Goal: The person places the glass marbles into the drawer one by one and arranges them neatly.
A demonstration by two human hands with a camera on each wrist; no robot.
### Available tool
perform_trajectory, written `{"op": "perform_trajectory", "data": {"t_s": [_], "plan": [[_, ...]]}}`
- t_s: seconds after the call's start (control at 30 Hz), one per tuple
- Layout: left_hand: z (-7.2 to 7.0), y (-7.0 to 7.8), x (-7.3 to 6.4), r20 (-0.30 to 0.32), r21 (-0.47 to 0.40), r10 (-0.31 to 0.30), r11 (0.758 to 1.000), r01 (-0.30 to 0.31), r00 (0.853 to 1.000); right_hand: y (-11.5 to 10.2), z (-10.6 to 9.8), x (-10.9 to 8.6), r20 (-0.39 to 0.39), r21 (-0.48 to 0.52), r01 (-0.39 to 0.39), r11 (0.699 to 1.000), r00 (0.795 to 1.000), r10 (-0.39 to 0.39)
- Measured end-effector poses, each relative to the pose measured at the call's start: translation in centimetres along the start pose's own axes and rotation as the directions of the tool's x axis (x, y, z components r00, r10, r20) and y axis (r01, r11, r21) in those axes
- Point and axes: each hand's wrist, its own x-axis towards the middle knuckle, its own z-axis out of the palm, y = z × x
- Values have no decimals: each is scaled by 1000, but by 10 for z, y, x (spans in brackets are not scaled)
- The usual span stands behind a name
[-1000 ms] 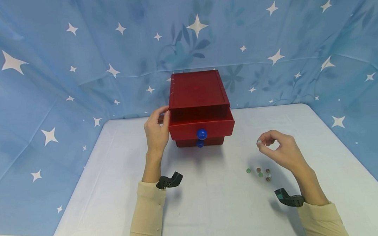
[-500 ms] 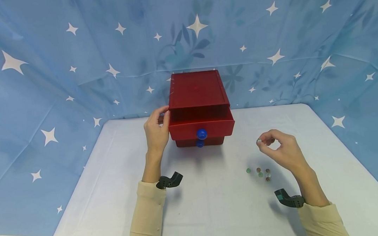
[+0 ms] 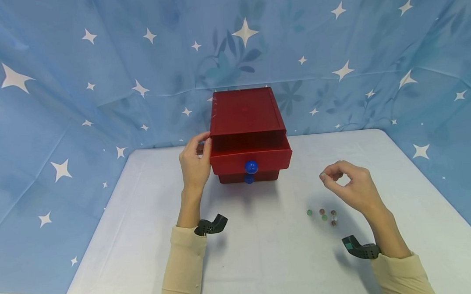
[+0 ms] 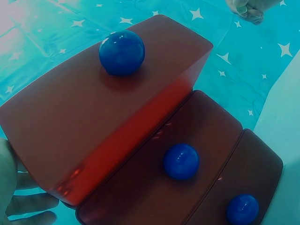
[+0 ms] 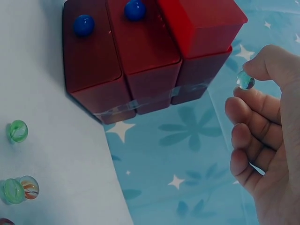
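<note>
My left hand rests against the left side of a red drawer cabinet, its fingertips at the edge of the pulled-out top drawer. The left wrist view shows its lower fingers loosely extended beside the box. A blue ball knob sits on the drawer front, and two lower drawers appear closed. To the right, above the table, my right hand pinches a clear greenish glass marble between thumb and forefinger. Its other fingers curl loosely.
Several marbles lie on the white table below my right hand, among them a green marble and an orange-swirled marble. A blue star-patterned cloth hangs behind the cabinet. Clear tape runs across the cabinet's side.
</note>
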Motion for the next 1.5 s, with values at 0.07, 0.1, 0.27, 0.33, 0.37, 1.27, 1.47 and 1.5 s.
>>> {"op": "perform_trajectory", "data": {"t_s": [0.07,0.1,0.27,0.33,0.37,1.27,1.47,1.5], "plan": [[0,0,0,0,0,-1,1000,1,1000,-1,0,0,0,-8,-7,1000,1000,7],[0,0,0,0,1,-1,1000,1,1000,-1,0,0,0,-9,-9,1000,1000,9],[0,0,0,3,-4,3,1000,-3,1000,-2,0,0,-4,-7,-10,1000,1000,10],[-1,0,0,5,-7,3,1000,-3,1000,-2,0,0,-6,-4,-9,1000,1000,9],[-1,0,0,5,-8,3,1000,-3,1000,-3,0,0,-7,-4,-8,1000,1000,8],[0,-1,-1,11,-16,-21,1000,21,1000,-4,2,1,-34,38,71,997,997,-70],[0,-1,0,13,-18,-16,1000,16,1000,-5,3,1,-34,51,77,996,997,-75],[0,-1,0,14,-19,-15,1000,15,1000,-6,3,1,-32,52,76,996,997,-74]]}}
